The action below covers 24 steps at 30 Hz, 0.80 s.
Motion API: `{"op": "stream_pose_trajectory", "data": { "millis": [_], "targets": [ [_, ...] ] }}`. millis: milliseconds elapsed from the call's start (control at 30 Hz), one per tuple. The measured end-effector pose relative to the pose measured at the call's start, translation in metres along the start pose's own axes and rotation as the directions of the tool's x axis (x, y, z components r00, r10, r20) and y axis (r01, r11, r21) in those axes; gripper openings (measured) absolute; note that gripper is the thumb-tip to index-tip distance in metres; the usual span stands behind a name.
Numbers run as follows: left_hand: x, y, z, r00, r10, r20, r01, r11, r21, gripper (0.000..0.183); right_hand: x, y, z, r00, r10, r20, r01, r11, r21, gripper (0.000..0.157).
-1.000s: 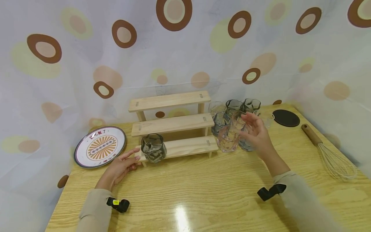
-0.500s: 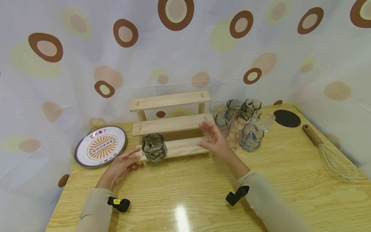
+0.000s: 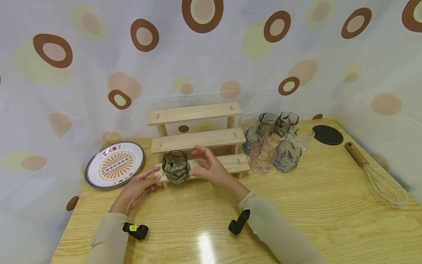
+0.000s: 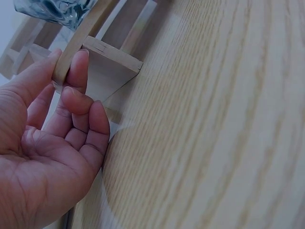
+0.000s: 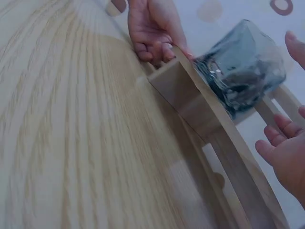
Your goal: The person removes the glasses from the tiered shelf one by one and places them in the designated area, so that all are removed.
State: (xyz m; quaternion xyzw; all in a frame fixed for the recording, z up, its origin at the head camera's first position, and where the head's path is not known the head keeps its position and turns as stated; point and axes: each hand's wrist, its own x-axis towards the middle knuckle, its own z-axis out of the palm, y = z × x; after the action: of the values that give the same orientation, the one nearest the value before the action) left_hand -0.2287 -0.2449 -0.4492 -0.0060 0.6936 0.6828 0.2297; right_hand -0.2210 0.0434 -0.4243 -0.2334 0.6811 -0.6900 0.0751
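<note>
A smoky grey glass (image 3: 176, 168) with a wavy rim stands upright at the left end of the lowest step of a three-step wooden shelf (image 3: 227, 161). My left hand (image 3: 138, 189) pinches the left end of that step between thumb and fingers, as the left wrist view shows at the board's edge (image 4: 71, 52). Just right of the glass is my right hand (image 3: 214, 170), its fingers spread and holding nothing. In the right wrist view a gap shows between the glass (image 5: 243, 71) and the right hand's fingers (image 5: 276, 136).
Several clear, pink, blue and grey glasses (image 3: 287, 157) stand right of the shelf. A black round mat (image 3: 328, 135) and a whisk (image 3: 359, 156) lie farther right. At the left, a patterned plate (image 3: 95, 170) leans near the curtain (image 3: 171, 73).
My right hand has moved left from the group of glasses, across the lowest step, to beside the grey glass. The left hand keeps its grip on the shelf.
</note>
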Motion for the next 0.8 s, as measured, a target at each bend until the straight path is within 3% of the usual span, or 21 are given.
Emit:
{"op": "stream_pose_trajectory", "data": {
  "millis": [267,533,800],
  "targets": [
    [-0.001,0.001,0.000,1.000,0.001,-0.008,-0.001,0.999,0.036,0.061,0.012,0.006,0.036,0.997,0.059,-0.043,-0.066,0.983,-0.174,0.086],
    [0.000,0.001,0.000,1.000,-0.004,-0.017,0.005,0.998,0.061,0.062,0.019,0.006,0.056,0.993,0.047,-0.105,-0.060,0.991,-0.120,0.082],
    [-0.001,0.000,0.000,1.000,-0.007,-0.023,0.008,0.999,0.051,0.062,0.019,0.007,0.060,0.989,0.053,-0.137,-0.067,0.992,-0.106,0.078]
  ]
}}
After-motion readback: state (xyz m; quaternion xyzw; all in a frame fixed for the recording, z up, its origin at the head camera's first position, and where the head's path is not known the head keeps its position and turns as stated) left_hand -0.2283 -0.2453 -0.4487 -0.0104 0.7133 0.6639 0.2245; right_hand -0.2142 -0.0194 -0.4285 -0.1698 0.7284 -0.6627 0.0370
